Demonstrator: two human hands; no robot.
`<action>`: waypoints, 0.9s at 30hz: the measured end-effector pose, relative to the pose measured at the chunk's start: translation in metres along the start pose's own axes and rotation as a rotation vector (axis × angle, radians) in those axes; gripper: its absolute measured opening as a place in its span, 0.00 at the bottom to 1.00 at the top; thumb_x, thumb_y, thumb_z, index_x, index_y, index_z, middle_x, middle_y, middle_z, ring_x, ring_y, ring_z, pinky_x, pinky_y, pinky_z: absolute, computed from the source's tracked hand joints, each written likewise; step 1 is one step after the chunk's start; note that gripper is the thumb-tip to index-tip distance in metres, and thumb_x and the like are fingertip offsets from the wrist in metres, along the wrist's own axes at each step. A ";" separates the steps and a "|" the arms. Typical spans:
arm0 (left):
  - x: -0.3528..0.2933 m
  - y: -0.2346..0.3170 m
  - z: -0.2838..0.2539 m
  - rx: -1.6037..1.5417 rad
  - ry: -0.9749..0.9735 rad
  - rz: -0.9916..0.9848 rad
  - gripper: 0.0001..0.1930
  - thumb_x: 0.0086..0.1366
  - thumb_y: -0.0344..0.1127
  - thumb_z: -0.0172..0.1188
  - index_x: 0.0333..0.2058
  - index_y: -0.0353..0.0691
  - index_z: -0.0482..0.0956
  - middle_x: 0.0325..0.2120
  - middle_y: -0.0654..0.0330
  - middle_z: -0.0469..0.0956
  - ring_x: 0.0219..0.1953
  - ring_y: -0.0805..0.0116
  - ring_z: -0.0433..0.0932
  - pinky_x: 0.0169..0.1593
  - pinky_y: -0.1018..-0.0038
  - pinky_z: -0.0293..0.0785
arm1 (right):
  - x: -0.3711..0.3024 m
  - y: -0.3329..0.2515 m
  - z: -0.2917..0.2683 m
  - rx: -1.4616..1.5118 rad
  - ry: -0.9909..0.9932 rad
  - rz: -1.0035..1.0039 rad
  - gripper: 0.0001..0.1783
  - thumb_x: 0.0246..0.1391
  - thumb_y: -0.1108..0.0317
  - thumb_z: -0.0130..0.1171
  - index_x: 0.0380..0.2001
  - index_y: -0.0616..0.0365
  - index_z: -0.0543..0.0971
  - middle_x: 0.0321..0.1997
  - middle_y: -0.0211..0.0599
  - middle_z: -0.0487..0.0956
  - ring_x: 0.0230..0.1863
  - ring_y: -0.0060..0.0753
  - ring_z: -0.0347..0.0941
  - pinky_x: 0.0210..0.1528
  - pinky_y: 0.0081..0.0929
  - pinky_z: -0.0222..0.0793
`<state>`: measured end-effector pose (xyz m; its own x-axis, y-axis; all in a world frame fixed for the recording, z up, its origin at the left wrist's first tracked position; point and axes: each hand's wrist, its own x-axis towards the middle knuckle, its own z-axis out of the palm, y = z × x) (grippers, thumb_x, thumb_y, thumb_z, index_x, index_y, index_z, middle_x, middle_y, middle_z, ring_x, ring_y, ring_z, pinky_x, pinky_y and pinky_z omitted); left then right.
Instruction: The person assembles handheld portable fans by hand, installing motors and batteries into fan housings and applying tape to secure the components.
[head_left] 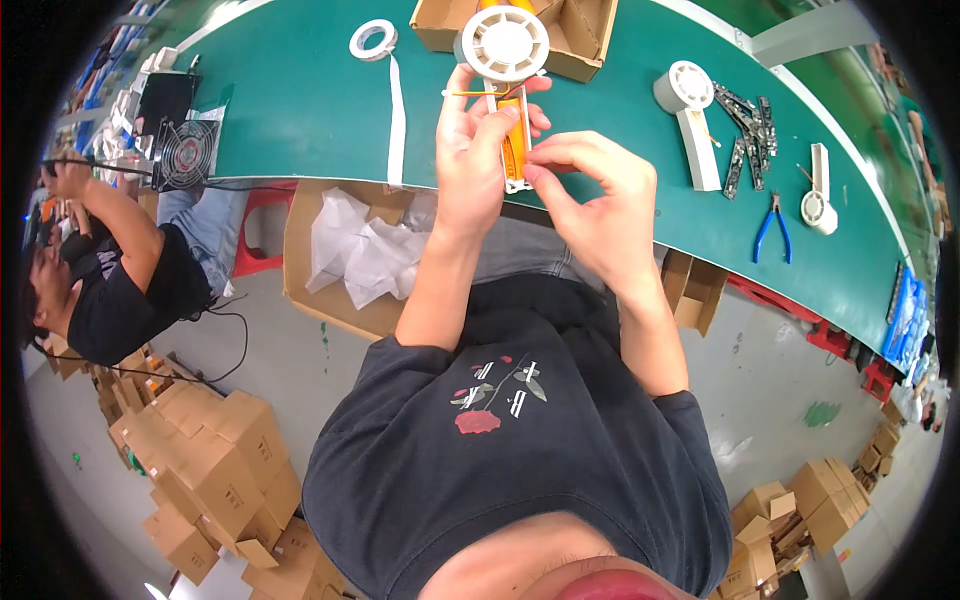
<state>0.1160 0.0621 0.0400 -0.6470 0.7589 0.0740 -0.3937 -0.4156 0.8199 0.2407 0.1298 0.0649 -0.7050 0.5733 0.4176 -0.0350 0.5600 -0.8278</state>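
Note:
My left hand (470,150) is closed around a white handheld fan (505,45), its round slotted head at the far end and its open handle toward me. An orange cylindrical battery (513,145) lies lengthwise in the handle, and my left thumb presses on its upper part. Thin wires (465,94), yellow and red, stick out sideways below the fan head. My right hand (605,190) has thumb and index finger brought together at the right edge of the handle, beside the battery's lower end. Whether a small piece sits between those fingertips is hidden.
On the green table (300,110) lie a tape roll (373,40), another white fan (690,90), several dark circuit strips (750,140), a small fan part (818,205) and blue pliers (772,230). A carton (580,45) stands behind. Another person (130,270) works at left.

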 end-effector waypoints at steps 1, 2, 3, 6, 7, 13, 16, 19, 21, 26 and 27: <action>0.000 -0.001 -0.001 -0.003 -0.021 0.003 0.20 0.69 0.24 0.48 0.59 0.36 0.60 0.47 0.47 0.79 0.38 0.71 0.79 0.43 0.73 0.79 | 0.002 -0.001 -0.001 0.017 -0.011 0.041 0.10 0.44 0.82 0.69 0.33 0.65 0.83 0.35 0.41 0.84 0.34 0.31 0.82 0.38 0.24 0.78; 0.000 -0.002 -0.002 -0.002 -0.020 0.004 0.20 0.69 0.24 0.48 0.59 0.36 0.60 0.47 0.47 0.79 0.38 0.71 0.79 0.43 0.73 0.79 | 0.002 -0.001 -0.002 0.034 -0.022 0.081 0.09 0.45 0.84 0.68 0.32 0.65 0.83 0.34 0.41 0.84 0.33 0.31 0.82 0.38 0.24 0.78; 0.001 -0.002 -0.001 -0.004 -0.020 0.000 0.22 0.69 0.24 0.48 0.60 0.36 0.59 0.48 0.47 0.79 0.38 0.71 0.79 0.43 0.73 0.79 | 0.003 -0.002 -0.002 0.030 -0.018 0.075 0.09 0.45 0.84 0.68 0.32 0.65 0.83 0.34 0.41 0.84 0.33 0.31 0.82 0.38 0.24 0.78; -0.006 -0.001 0.001 -0.017 0.017 -0.028 0.25 0.68 0.23 0.48 0.63 0.35 0.56 0.48 0.47 0.79 0.38 0.70 0.79 0.43 0.73 0.79 | 0.004 -0.006 -0.007 -0.033 -0.045 -0.006 0.08 0.45 0.82 0.68 0.31 0.65 0.83 0.33 0.42 0.83 0.35 0.34 0.82 0.39 0.26 0.78; -0.002 -0.004 -0.001 -0.020 0.055 -0.043 0.27 0.68 0.23 0.48 0.64 0.35 0.54 0.48 0.47 0.79 0.38 0.70 0.79 0.43 0.73 0.79 | 0.005 -0.001 -0.004 -0.008 -0.052 -0.042 0.10 0.43 0.80 0.70 0.32 0.64 0.82 0.34 0.42 0.83 0.36 0.38 0.82 0.40 0.29 0.78; -0.013 -0.004 -0.004 -0.055 0.043 -0.039 0.30 0.67 0.22 0.48 0.66 0.36 0.52 0.48 0.46 0.78 0.38 0.70 0.78 0.44 0.74 0.79 | -0.004 -0.006 0.004 0.030 -0.056 0.051 0.09 0.42 0.80 0.72 0.31 0.63 0.84 0.35 0.40 0.82 0.35 0.37 0.82 0.39 0.27 0.77; -0.019 0.000 -0.003 -0.067 0.041 -0.028 0.30 0.66 0.22 0.47 0.66 0.36 0.52 0.48 0.45 0.78 0.38 0.70 0.79 0.44 0.74 0.79 | -0.007 -0.009 0.006 0.048 -0.044 0.062 0.08 0.42 0.80 0.71 0.29 0.63 0.85 0.32 0.40 0.82 0.34 0.34 0.82 0.38 0.26 0.77; -0.022 -0.002 -0.009 -0.115 0.001 -0.054 0.31 0.66 0.21 0.47 0.67 0.36 0.49 0.48 0.45 0.78 0.38 0.70 0.78 0.44 0.73 0.79 | -0.012 -0.007 0.009 0.227 -0.061 0.225 0.08 0.41 0.80 0.72 0.29 0.63 0.86 0.32 0.39 0.83 0.33 0.28 0.82 0.37 0.23 0.77; -0.026 -0.002 -0.006 -0.058 0.046 -0.040 0.32 0.67 0.22 0.48 0.68 0.37 0.48 0.47 0.45 0.78 0.38 0.69 0.78 0.43 0.72 0.79 | -0.014 -0.004 0.015 0.249 0.005 0.245 0.08 0.41 0.81 0.70 0.29 0.64 0.85 0.32 0.38 0.82 0.32 0.25 0.81 0.37 0.20 0.78; -0.017 -0.015 -0.001 -0.075 0.037 -0.057 0.33 0.68 0.23 0.49 0.68 0.39 0.47 0.46 0.47 0.78 0.39 0.67 0.79 0.44 0.72 0.79 | -0.017 0.009 0.018 0.249 0.123 0.229 0.05 0.43 0.80 0.67 0.27 0.64 0.84 0.32 0.37 0.82 0.32 0.24 0.80 0.36 0.20 0.78; -0.015 -0.015 0.001 -0.036 0.040 -0.054 0.33 0.67 0.23 0.51 0.68 0.38 0.49 0.48 0.46 0.78 0.40 0.66 0.79 0.45 0.71 0.78 | -0.020 0.016 0.019 0.274 0.130 0.231 0.05 0.45 0.80 0.67 0.28 0.64 0.84 0.33 0.37 0.81 0.31 0.23 0.80 0.35 0.20 0.77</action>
<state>0.1327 0.0580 0.0271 -0.6492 0.7606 0.0066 -0.4518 -0.3926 0.8011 0.2412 0.1160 0.0363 -0.6211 0.7467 0.2379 -0.0862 0.2366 -0.9678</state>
